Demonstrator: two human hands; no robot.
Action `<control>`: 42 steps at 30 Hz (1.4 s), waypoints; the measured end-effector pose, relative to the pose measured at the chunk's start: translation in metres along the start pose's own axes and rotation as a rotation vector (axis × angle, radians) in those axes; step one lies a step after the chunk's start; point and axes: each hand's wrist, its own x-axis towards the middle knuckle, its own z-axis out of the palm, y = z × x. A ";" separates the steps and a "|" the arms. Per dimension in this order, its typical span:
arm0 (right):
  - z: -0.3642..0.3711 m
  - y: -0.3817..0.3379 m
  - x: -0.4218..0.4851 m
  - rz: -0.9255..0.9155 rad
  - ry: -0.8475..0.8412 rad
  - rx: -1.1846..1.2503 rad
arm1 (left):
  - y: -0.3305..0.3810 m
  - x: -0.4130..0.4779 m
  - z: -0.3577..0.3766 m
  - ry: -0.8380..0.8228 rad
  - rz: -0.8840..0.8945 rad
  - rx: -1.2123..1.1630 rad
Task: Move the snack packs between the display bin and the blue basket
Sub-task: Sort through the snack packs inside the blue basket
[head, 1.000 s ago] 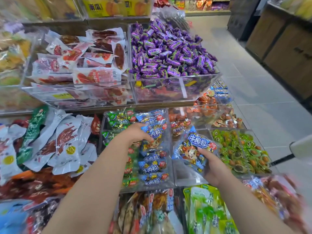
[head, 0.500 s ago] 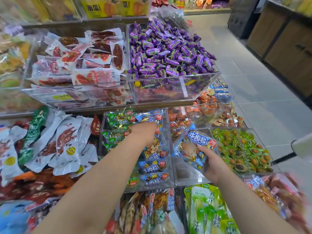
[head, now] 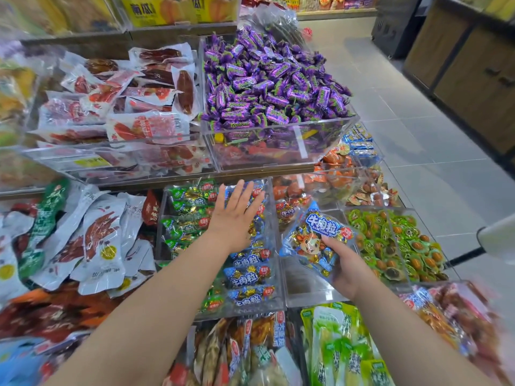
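A clear display bin (head: 280,288) in the middle of the lower shelf holds several blue and green snack packs (head: 249,277). My left hand (head: 237,218) lies flat with straight, spread fingers over the packs at the far end of that bin. My right hand (head: 345,263) holds one blue snack pack (head: 315,240) with a cartoon cow above the almost bare clear bin to the right. No blue basket is in view.
An upper tier carries a bin of purple candies (head: 273,82) and a bin of red sausage packs (head: 125,107). Green wrapped eggs (head: 390,240) fill bins at the right. Green packs (head: 340,346) lie at the front. The tiled aisle floor (head: 418,135) runs along the right.
My left hand has let go of the packs it touched and spread flat over the far end of the bin. My right hand keeps hold of the blue pack, nearly in the same place.
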 end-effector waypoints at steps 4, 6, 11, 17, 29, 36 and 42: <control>0.001 0.002 0.003 0.007 0.010 0.005 | -0.003 0.009 0.007 -0.031 -0.097 0.032; 0.001 0.001 0.004 0.004 0.001 -0.003 | -0.008 0.017 0.007 -0.048 -0.086 0.039; 0.003 -0.004 0.006 0.011 -0.018 -0.025 | -0.013 0.021 0.004 -0.113 -0.007 0.050; 0.015 -0.007 0.004 -0.002 -0.076 -0.031 | -0.007 -0.013 -0.028 0.303 -0.026 -0.493; 0.043 0.011 0.001 -0.009 -0.028 -0.379 | 0.022 -0.053 -0.041 -0.114 -0.332 -1.447; 0.038 0.002 0.008 0.006 0.088 -0.252 | -0.016 -0.055 -0.037 -0.069 -0.497 -1.682; 0.036 0.004 0.008 -0.038 0.113 -0.110 | -0.023 -0.039 -0.029 0.050 -0.638 -1.736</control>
